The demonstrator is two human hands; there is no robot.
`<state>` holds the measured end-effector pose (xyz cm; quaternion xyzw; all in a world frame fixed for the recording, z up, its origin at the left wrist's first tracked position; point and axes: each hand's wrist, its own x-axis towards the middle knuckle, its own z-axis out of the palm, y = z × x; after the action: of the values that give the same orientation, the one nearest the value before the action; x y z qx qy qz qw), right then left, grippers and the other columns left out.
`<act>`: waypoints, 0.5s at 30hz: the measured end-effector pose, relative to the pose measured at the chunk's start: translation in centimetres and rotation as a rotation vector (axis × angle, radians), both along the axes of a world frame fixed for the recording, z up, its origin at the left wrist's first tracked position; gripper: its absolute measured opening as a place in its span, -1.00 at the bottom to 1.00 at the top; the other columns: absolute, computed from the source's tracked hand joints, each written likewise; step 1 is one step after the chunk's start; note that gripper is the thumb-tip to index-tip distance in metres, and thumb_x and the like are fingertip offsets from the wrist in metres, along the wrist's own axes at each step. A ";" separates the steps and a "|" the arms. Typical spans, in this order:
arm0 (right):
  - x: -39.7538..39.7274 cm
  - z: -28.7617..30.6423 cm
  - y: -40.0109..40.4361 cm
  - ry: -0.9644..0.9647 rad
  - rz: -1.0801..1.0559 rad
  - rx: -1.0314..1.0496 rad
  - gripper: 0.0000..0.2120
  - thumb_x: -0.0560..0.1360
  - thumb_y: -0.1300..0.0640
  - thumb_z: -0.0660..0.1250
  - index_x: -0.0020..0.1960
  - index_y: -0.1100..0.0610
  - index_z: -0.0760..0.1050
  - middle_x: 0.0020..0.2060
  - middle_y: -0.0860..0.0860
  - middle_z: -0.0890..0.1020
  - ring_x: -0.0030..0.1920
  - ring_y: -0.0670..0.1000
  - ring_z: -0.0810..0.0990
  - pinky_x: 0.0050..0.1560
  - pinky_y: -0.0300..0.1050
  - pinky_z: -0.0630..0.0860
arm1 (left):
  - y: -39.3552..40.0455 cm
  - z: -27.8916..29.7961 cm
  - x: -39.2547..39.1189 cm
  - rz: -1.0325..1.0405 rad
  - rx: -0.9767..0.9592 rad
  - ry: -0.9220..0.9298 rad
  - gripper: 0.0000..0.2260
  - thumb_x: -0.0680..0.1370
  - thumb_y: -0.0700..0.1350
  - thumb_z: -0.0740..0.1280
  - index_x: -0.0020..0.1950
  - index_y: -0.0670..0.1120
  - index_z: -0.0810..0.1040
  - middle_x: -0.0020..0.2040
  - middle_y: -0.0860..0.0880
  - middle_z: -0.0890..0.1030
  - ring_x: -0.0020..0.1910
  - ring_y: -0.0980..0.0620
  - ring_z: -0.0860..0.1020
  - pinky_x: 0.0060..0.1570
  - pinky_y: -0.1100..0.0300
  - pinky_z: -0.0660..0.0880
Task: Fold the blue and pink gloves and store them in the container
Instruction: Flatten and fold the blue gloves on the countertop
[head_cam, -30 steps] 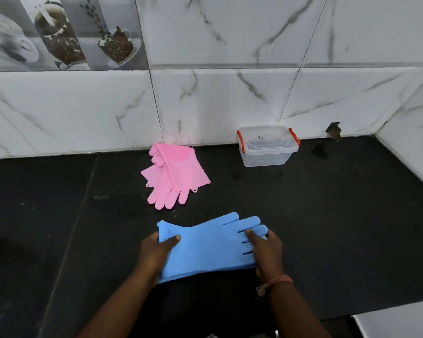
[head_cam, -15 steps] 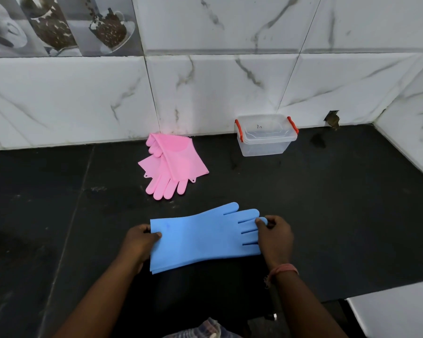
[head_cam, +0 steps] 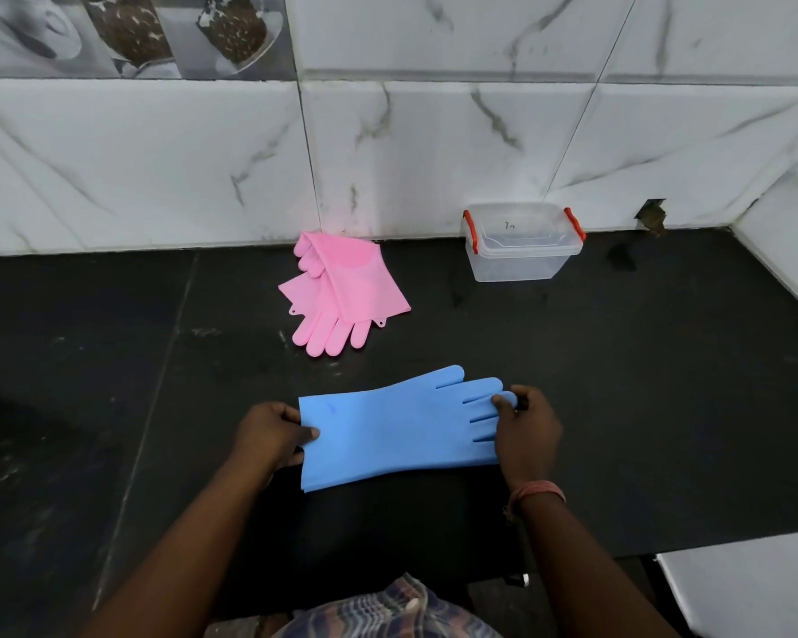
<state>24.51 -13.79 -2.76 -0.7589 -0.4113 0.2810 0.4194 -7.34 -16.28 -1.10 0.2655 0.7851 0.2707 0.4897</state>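
Observation:
The blue gloves (head_cam: 397, 428) lie stacked flat on the black counter (head_cam: 641, 384), cuff to the left and fingers to the right. My left hand (head_cam: 270, 435) pinches the cuff edge. My right hand (head_cam: 526, 425) grips the fingertips at the other end. The pink gloves (head_cam: 342, 292) lie in a loose overlapping pile farther back, near the wall, untouched. A clear plastic container (head_cam: 521, 244) with red clips and its lid on stands against the wall at the back right.
A marble-tiled wall (head_cam: 434, 154) bounds the counter at the back and on the right. The counter's front edge runs near my body, with a white surface (head_cam: 747, 587) below at the right. A small hole (head_cam: 650, 214) shows in the wall corner.
My left hand has slid off the top of the cuff to pinch its edge. My right hand has shifted out to the glove fingertips. The blue gloves now lie flatter and straighter.

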 end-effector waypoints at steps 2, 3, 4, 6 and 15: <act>0.1 0.0 0.0 0.001 -0.006 0.000 -0.80 0.53 0.08 0.40 0.14 0.06 0.56 0.02 -0.05 0.64 0.05 -0.02 0.59 0.09 -0.10 0.50 | -0.2 -0.1 -0.3 -0.001 -0.047 -0.099 -0.80 0.48 -0.35 0.51 0.00 -0.21 0.54 -0.03 -0.27 0.71 -0.32 -0.09 0.68 -0.34 0.06 0.64; 0.1 0.0 -0.1 -0.012 -0.002 -0.002 -0.78 0.53 0.06 0.40 0.16 0.06 0.56 0.04 -0.05 0.63 0.06 -0.03 0.58 0.13 -0.08 0.51 | -0.2 0.0 -0.5 -0.019 -0.082 -0.145 -0.78 0.50 -0.35 0.50 0.05 -0.20 0.51 -0.05 -0.25 0.72 -0.33 -0.09 0.71 -0.36 0.05 0.64; 0.1 0.1 0.0 -0.022 -0.002 -0.007 -0.77 0.53 0.04 0.39 0.17 0.05 0.56 0.05 -0.06 0.63 0.07 -0.04 0.58 0.15 -0.07 0.51 | -0.2 0.1 -0.6 -0.050 -0.122 -0.174 -0.73 0.51 -0.36 0.48 0.11 -0.19 0.48 -0.05 -0.24 0.72 -0.32 -0.10 0.72 -0.36 0.03 0.65; 0.4 0.3 0.0 -0.016 -0.020 -0.020 -0.74 0.54 0.01 0.38 0.20 0.06 0.56 0.02 -0.09 0.62 0.06 -0.07 0.57 0.11 -0.11 0.48 | -0.2 0.6 -0.7 -0.117 -0.195 -0.180 -0.64 0.52 -0.40 0.45 0.22 -0.17 0.42 -0.04 -0.22 0.70 -0.26 -0.11 0.72 -0.38 0.02 0.66; 3.0 0.2 0.5 0.227 -0.146 -0.048 -0.94 0.50 0.19 0.39 -0.06 0.12 0.63 -0.16 0.09 0.71 -0.16 0.11 0.71 -0.18 0.07 0.68 | -0.4 1.0 -0.5 -0.129 -0.215 -0.133 -0.52 0.46 -0.51 0.44 0.31 -0.23 0.44 0.07 -0.18 0.56 -0.12 -0.13 0.67 -0.36 0.04 0.70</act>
<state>27.52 -13.29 -2.56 -0.7600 -0.2981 0.3435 0.4643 -7.81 -16.66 -0.10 0.2427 0.7569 0.1699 0.5825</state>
